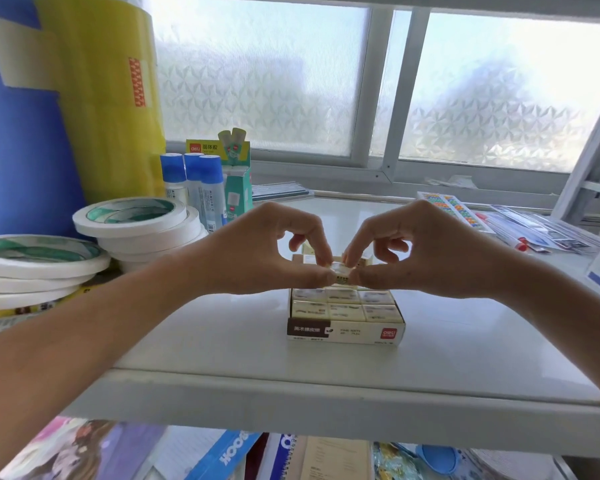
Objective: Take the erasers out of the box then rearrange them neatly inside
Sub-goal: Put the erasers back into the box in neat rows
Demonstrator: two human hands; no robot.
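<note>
A small cardboard eraser box point(345, 333) with a brown and white front sits on the white shelf point(222, 341). Two rows of wrapped cream erasers point(343, 306) lie side by side in its near half. Above the box's middle, my left hand point(257, 258) and my right hand point(426, 254) meet and pinch one wrapped eraser point(342, 273) between thumbs and forefingers, each holding one end. The far part of the box is hidden behind my fingers.
Stacked rolls of white tape point(139, 223) stand at the left, with blue-capped glue bottles point(194, 181) and a glue-stick display box point(234, 174) behind them. Stationery packs point(520, 226) lie at the right. Big yellow and blue rolls point(66, 98) rise at far left. Books fill the shelf below.
</note>
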